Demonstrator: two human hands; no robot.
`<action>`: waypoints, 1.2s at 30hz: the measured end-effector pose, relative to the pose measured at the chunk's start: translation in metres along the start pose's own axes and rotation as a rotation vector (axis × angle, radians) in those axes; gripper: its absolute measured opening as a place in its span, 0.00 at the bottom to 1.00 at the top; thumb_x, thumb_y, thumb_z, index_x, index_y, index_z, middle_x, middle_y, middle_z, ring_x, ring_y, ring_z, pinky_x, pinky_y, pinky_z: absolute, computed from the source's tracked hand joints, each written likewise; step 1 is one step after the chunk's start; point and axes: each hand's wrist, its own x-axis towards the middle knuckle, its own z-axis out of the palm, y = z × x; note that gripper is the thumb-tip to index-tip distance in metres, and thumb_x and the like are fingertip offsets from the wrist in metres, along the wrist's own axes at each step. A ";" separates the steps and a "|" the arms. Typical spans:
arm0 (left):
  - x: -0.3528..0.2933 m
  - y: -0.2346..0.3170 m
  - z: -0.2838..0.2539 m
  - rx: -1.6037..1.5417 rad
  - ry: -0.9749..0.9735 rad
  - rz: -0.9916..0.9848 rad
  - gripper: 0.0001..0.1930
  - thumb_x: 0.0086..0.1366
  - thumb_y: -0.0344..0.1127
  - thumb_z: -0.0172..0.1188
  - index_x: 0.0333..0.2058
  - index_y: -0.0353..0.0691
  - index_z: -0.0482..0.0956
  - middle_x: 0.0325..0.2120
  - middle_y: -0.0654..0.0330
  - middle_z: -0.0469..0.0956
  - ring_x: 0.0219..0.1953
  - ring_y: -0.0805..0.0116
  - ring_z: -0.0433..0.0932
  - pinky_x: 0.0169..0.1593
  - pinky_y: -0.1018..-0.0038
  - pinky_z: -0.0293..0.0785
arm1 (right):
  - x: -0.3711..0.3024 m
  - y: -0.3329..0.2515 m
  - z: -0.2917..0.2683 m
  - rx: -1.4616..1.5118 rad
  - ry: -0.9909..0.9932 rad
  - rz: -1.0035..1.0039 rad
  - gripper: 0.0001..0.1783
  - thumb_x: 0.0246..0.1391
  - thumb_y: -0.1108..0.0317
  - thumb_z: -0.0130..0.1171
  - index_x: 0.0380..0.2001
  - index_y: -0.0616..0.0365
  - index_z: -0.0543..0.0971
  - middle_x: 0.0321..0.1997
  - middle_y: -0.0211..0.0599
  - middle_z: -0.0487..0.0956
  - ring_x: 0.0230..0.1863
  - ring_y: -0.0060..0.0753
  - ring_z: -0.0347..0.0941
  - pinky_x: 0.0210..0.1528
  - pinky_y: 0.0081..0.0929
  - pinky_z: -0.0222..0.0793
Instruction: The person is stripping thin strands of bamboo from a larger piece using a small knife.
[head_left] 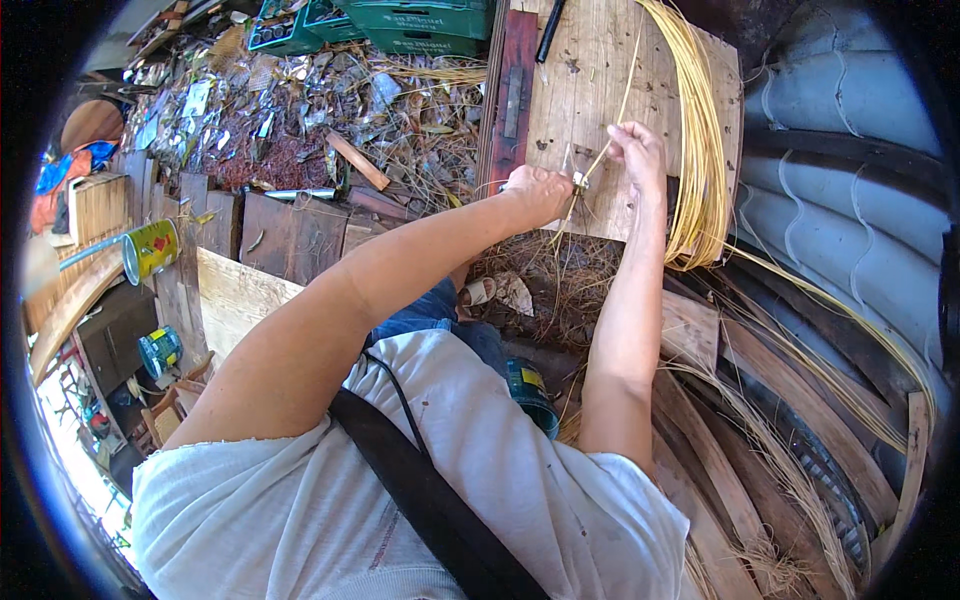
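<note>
As it slants down over the worktop (590, 95), 1 thin yellow strip (629, 90) passes between the person's 2 hands, its lower end poking out past the near edge. From where I stand, the right hand (642, 158) pinches that strip between thumb and fingertips, while the left hand (538, 192), just beside it, is curled tight around a small metal tool (580, 180); most of that tool is hidden by the fingers, so I cannot tell its kind. Close by on the right, a thick coil of yellow strips (697, 135) lies over the worktop and droops past its near corner. A black rod (549, 32) rests near the far edge, and a reddish-brown plank (514, 90) runs along the left side. Below the hands, dry fibres (545, 275) are scattered near the person's blue jeans (430, 308), and 1 teal can (531, 396) sits beside the white shirt (440, 450), which has a black strap (430, 500) across it. Farther out, green crates (415, 22) stand behind littered ground (300, 110), a yellow-and-green can (150, 251) lies tipped at the left, and grey corrugated sheets (850, 210) rise at the right above long wooden planks (810, 390).
</note>
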 end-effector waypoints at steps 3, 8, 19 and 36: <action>0.001 0.002 -0.004 0.017 0.011 0.003 0.15 0.59 0.40 0.52 0.39 0.34 0.74 0.31 0.50 0.80 0.34 0.57 0.81 0.36 0.63 0.77 | 0.002 0.000 0.012 0.018 0.021 -0.039 0.04 0.50 0.71 0.60 0.26 0.59 0.79 0.21 0.27 0.77 0.22 0.19 0.71 0.26 0.18 0.65; 0.005 0.007 -0.015 -0.002 -0.002 -0.033 0.14 0.59 0.38 0.51 0.38 0.35 0.75 0.30 0.50 0.81 0.33 0.57 0.82 0.36 0.64 0.77 | 0.021 -0.003 0.017 -0.549 0.161 -0.153 0.10 0.45 0.59 0.63 0.25 0.54 0.82 0.23 0.42 0.79 0.27 0.38 0.77 0.32 0.34 0.71; -0.007 -0.009 0.018 -0.046 0.143 -0.007 0.13 0.59 0.36 0.49 0.37 0.35 0.76 0.29 0.47 0.80 0.34 0.54 0.81 0.36 0.62 0.78 | -0.172 0.028 0.046 -0.273 0.494 0.038 0.14 0.58 0.60 0.53 0.34 0.63 0.76 0.31 0.49 0.78 0.32 0.44 0.75 0.39 0.35 0.70; 0.006 0.006 -0.016 0.068 -0.038 -0.012 0.18 0.60 0.38 0.45 0.39 0.32 0.78 0.42 0.43 0.77 0.46 0.49 0.77 0.48 0.60 0.74 | -0.316 0.140 0.110 -0.055 0.509 -0.001 0.14 0.58 0.63 0.51 0.25 0.64 0.70 0.20 0.45 0.66 0.24 0.37 0.63 0.31 0.35 0.60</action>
